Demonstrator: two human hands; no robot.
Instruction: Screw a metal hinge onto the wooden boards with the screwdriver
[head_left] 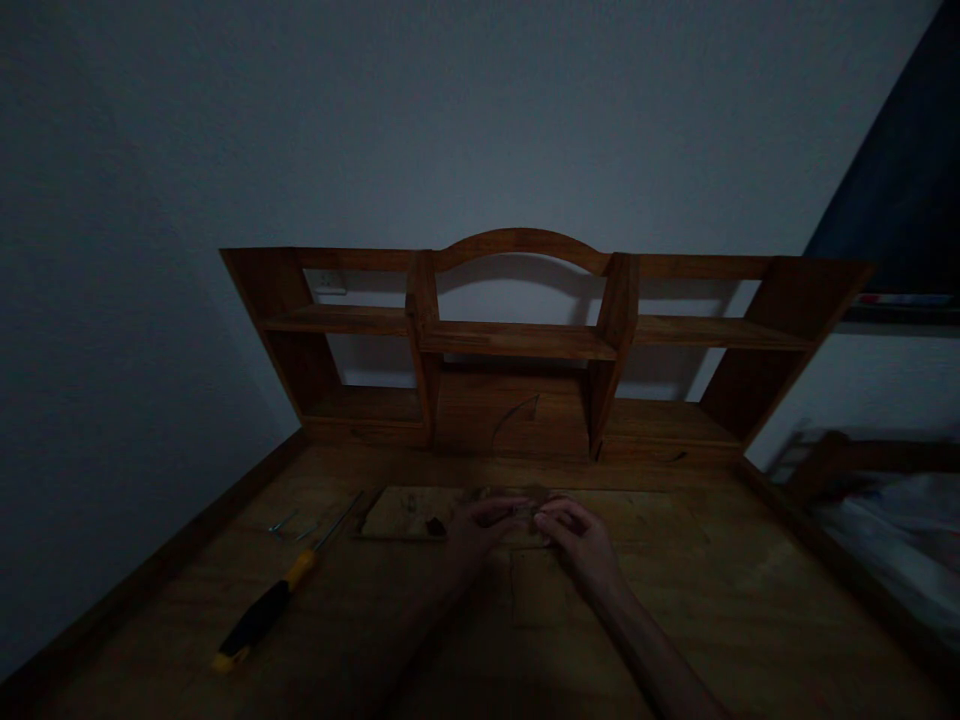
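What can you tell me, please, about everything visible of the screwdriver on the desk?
The screwdriver lies loose on the wooden desk, to the left of the left hand, and no hand touches it. Its thick handle, seemingly plastic or rubber, is black in the middle and yellow at both ends. The thin, straight shaft looks like metal and slants away and rightward, ending near the wooden board. The tip's shape is too dark and small to tell.

From afar, I saw in dim light a wooden desktop hutch [517,340], arched at its centre, before a pale wall [480,120].
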